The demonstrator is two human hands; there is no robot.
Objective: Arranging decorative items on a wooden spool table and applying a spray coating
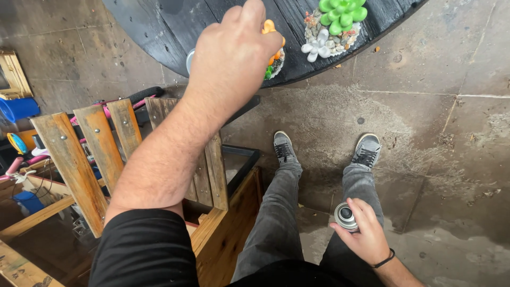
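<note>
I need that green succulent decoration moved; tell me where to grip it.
Grip the pebbled base from both sides, coming from above. The green succulent decoration stands upright on the black round table; its leaves spread wide, so the lower base likely gives the firmer hold.

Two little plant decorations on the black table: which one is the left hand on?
The orange one, at the table's near edge. The left hand covers most of it. The green one with the white flower sits apart to the right, untouched.
</note>
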